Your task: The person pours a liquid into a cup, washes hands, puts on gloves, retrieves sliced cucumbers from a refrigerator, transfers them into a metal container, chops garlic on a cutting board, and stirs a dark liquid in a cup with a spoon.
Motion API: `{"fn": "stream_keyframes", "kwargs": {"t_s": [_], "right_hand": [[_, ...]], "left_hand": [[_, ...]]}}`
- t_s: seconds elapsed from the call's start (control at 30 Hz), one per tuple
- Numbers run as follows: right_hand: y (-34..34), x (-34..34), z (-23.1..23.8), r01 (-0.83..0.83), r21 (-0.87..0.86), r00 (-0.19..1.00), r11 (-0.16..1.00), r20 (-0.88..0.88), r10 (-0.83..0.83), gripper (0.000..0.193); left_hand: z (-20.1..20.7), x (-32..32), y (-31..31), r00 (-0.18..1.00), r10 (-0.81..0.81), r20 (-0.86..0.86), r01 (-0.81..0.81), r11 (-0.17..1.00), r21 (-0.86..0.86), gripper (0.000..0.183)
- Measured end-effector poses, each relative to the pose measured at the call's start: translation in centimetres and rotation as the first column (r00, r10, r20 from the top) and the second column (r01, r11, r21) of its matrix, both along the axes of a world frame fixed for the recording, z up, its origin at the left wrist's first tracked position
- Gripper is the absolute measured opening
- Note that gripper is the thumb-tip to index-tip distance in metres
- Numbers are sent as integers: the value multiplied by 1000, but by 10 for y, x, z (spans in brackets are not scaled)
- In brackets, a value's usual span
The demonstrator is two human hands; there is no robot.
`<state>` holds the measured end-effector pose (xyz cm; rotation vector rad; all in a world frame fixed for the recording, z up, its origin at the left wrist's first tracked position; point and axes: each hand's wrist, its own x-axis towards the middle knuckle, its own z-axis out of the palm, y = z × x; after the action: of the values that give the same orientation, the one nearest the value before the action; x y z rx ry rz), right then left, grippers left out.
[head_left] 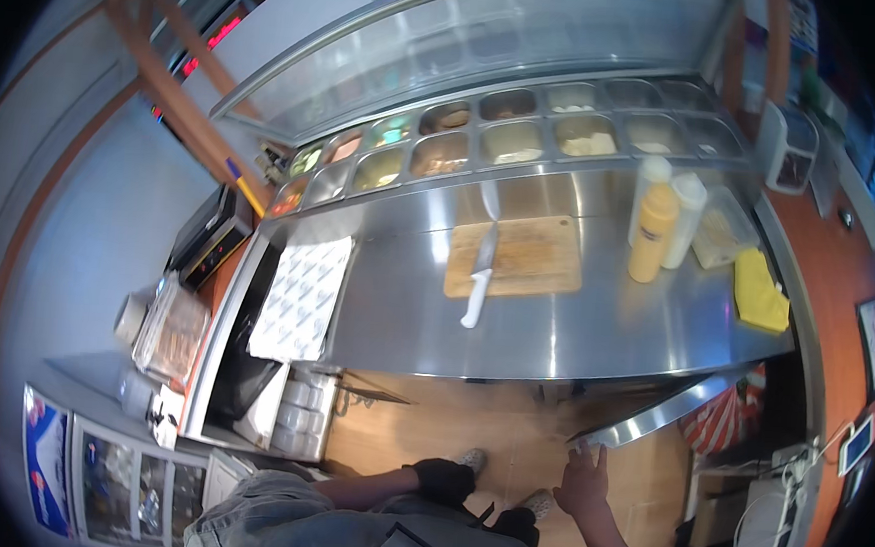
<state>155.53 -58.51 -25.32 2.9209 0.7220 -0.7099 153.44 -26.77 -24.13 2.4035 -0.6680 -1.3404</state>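
My right hand point(585, 480) is bare, its fingers stretched out at the near end of an open steel door point(639, 418) under the counter. Whether the fingertips touch that door I cannot tell. My left forearm point(369, 491) reaches in low at the middle and ends at a dark shape, a black glove or trouser leg; its fingers do not show. On the steel counter point(396, 301), a white-handled knife point(480, 281) lies across a wooden cutting board point(534, 259). Left of the board is a stack of printed wrapping paper point(303, 295).
Several steel food pans point(510, 145) line the back beneath a raised lid point(471, 55). At right stand a yellow squeeze bottle point(652, 237), white bottles point(683, 223), a clear container point(723, 231) and a yellow cloth point(760, 293). A striped bag point(727, 417) sits behind the open door.
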Motion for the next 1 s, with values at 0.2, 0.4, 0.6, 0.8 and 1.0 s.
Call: {"fn": "stream_keyframes", "kwargs": {"t_s": [0.2,0.4,0.6,0.8,1.0], "right_hand": [[41,36,-39,52,85,967,995,244,-71,68],[133,42,16,137,91,988,986,-82,-130,58],[262,141,87,469,703,840,534,-168,-516,27],[310,239,72,478,508,625,716,376,-684,45],[302,263,39,697,600,497,394,-8,-868,53]], "left_hand": [[-29,18,83,910,165,380,-36,945,-324,25],[52,86,179,781,568,260,-367,755,-544,27],[143,204,409,374,899,229,-588,420,-691,35],[202,381,647,273,491,827,-612,752,-244,42],[207,536,719,48,618,785,-616,637,-463,31]]}}
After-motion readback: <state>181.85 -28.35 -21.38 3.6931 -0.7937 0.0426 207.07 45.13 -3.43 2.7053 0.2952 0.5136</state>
